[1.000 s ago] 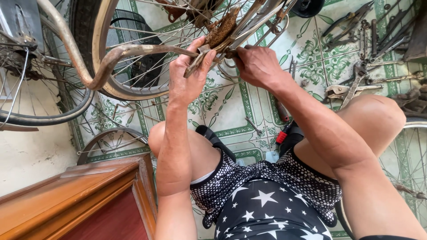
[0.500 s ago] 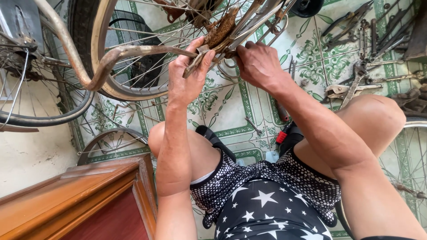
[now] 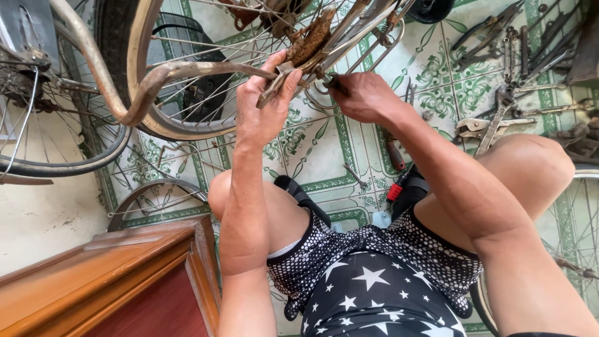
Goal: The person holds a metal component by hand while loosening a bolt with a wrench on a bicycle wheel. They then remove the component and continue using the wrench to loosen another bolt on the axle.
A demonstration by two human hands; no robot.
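Above the seated person's knees, at the top middle of the head view, a rusty bicycle frame end is being worked on with both hands. The left hand is closed around the rusted, flat metal piece where the frame tubes meet, thumb and fingers wrapped up over it from below. The right hand is closed on a small dark tool — its kind cannot be made out — with the tip pressed in just beside the left fingertips. The frame piece runs on a slant, from lower left to upper right, and lies directly above and between the two hands; the left hand is already on it, the right touches it only through the tool. A spoked wheel with a rusted rim sits behind the left hand.

On the green-and-white patterned floor tiles, wrenches and pliers are spread at the upper right, well apart from the hands. A small red-and-black object lies near the right knee. No readable packages or signs are seen — only a wooden cabinet at the lower left.
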